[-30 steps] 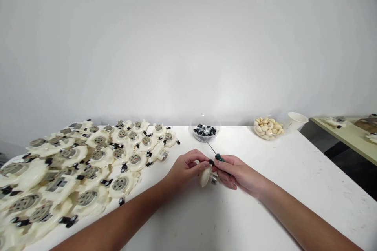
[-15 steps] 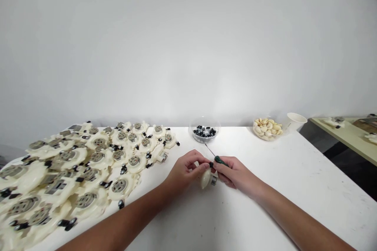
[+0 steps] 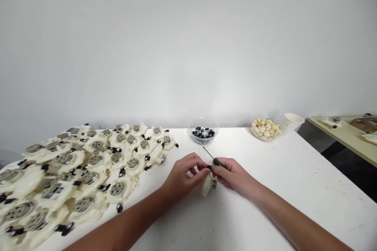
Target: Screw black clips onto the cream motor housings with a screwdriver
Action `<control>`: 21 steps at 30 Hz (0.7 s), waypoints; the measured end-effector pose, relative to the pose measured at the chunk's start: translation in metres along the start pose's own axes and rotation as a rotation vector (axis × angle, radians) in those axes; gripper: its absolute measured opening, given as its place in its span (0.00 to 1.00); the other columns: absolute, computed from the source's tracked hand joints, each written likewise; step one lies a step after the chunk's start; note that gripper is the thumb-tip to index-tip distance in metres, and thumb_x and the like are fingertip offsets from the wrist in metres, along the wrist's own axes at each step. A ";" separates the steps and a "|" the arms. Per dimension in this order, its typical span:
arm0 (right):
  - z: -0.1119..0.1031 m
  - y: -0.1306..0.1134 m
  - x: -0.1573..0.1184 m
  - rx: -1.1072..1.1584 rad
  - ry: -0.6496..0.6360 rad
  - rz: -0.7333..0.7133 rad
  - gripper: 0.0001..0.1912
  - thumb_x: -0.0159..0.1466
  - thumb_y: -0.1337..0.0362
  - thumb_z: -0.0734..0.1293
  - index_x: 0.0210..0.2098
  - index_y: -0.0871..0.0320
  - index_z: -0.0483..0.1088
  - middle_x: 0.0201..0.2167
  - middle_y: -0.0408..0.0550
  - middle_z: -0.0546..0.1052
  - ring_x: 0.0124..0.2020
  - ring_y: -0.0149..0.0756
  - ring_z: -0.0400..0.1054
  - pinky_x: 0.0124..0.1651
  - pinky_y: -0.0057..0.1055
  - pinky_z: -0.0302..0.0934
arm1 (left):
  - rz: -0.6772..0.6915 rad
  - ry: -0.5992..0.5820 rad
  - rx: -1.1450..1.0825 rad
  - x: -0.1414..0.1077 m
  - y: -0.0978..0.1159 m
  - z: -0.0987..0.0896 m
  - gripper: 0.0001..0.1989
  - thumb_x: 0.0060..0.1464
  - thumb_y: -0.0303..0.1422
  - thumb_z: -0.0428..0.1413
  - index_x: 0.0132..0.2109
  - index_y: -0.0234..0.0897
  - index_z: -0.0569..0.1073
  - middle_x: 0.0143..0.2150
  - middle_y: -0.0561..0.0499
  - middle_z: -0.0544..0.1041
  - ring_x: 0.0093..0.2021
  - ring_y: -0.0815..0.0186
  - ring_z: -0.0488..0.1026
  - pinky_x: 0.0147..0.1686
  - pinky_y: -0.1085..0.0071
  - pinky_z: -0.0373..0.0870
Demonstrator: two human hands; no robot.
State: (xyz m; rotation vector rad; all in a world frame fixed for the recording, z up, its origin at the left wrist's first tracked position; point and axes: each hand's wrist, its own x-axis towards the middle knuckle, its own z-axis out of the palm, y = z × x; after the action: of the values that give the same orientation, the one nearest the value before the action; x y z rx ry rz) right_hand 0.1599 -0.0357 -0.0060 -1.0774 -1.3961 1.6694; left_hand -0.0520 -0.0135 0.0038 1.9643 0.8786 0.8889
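Note:
At the middle of the white table (image 3: 235, 219), my left hand (image 3: 185, 172) is closed, thumb and fingertips pinching a small black fitting (image 3: 209, 167) at the top of a cream plastic motor housing (image 3: 206, 185). The housing hangs on edge below the fingers, its grey metal motor end facing right. My right hand (image 3: 232, 174) is wrapped round a screwdriver (image 3: 219, 162) with a dark green handle. Its thin shaft points up and left, apart from the housing. My right fingertips are at the black fitting too; whether they grip it is hidden.
Many similar motor housings (image 3: 118, 188) with black fittings cover the table's left. A clear bowl (image 3: 203, 141) of black pieces and screws stands behind my hands. Farther right are a clear bowl of cream caps (image 3: 265, 128) and a white paper cup (image 3: 293, 119). Another table (image 3: 344, 135) stands beyond.
The housing has turned slightly and sits a little lower below my fingers. Both hands keep their holds, and the screwdriver has shifted slightly left and down. The whole view has moved a little.

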 end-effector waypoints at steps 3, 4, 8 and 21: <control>0.000 -0.003 -0.002 -0.152 0.085 -0.101 0.17 0.71 0.52 0.64 0.31 0.57 0.66 0.23 0.37 0.62 0.25 0.28 0.54 0.27 0.26 0.48 | 0.006 0.018 0.013 0.000 -0.001 -0.001 0.08 0.62 0.34 0.58 0.39 0.36 0.80 0.37 0.48 0.76 0.34 0.67 0.73 0.33 0.74 0.69; 0.000 -0.004 -0.003 -0.213 0.120 -0.140 0.16 0.72 0.53 0.64 0.32 0.56 0.68 0.25 0.38 0.65 0.28 0.29 0.57 0.31 0.26 0.52 | -0.002 0.022 0.009 0.000 -0.003 -0.001 0.08 0.62 0.35 0.58 0.39 0.36 0.80 0.38 0.48 0.76 0.35 0.67 0.73 0.33 0.74 0.69; -0.005 -0.009 -0.006 -0.350 0.163 -0.240 0.08 0.71 0.58 0.66 0.47 0.52 0.73 0.41 0.42 0.76 0.39 0.34 0.67 0.43 0.30 0.59 | -0.042 -0.018 -0.048 0.003 -0.012 -0.004 0.10 0.63 0.38 0.58 0.40 0.37 0.79 0.39 0.48 0.75 0.35 0.66 0.72 0.33 0.73 0.67; -0.012 -0.012 -0.004 -0.468 0.077 -0.363 0.15 0.68 0.61 0.70 0.53 0.46 0.78 0.46 0.43 0.82 0.46 0.40 0.76 0.50 0.32 0.66 | -0.183 -0.124 -0.304 0.007 -0.027 -0.005 0.13 0.60 0.42 0.62 0.43 0.36 0.81 0.42 0.48 0.73 0.36 0.66 0.72 0.32 0.74 0.67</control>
State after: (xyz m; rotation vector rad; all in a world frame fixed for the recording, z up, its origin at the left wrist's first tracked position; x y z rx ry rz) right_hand 0.1729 -0.0320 0.0050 -1.0397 -1.8558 1.0591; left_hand -0.0589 0.0062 -0.0152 1.6301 0.7869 0.7384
